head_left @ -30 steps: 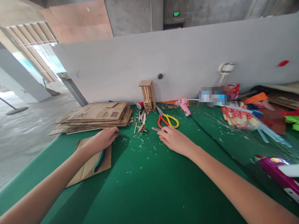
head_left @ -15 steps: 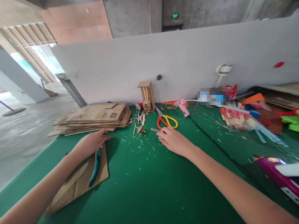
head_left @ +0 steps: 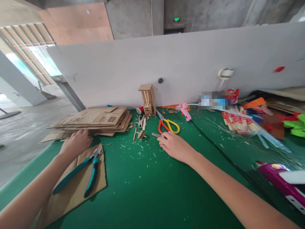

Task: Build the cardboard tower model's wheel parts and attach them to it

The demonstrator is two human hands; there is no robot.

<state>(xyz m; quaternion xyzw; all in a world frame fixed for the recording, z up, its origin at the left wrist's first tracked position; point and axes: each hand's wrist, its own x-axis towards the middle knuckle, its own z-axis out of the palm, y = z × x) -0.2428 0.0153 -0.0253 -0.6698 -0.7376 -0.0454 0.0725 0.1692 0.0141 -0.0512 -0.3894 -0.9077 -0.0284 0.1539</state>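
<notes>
- Across the whole foreground runs the green table (head_left: 147,197), strewn with offcuts that suggest cutting well under way.
- Against its far left edge lies the cardboard stack (head_left: 100,116), its upper sheets broad and apparently uncut: material left over.
- Nearer, the loose cardboard sheet (head_left: 73,194) lies flat, seemingly unworked too.
- Well apart from each other are the two hands. The left hand (head_left: 76,143) is palm down by the stack's front edge; whether its hidden fingers hold anything, I cannot tell. The right hand (head_left: 173,144) is closed on the slim grey tool (head_left: 156,135), just in front of the scissors.
- On the loose sheet rest the teal pliers (head_left: 94,168), handles spread, unheld.
- By the wall stands the cardboard tower (head_left: 149,108), which looks put together.
- Beside the right hand, the scissors (head_left: 162,118) lie unheld.
- Before the tower, the small disc piece (head_left: 141,135) lies separate, unattached.
</notes>
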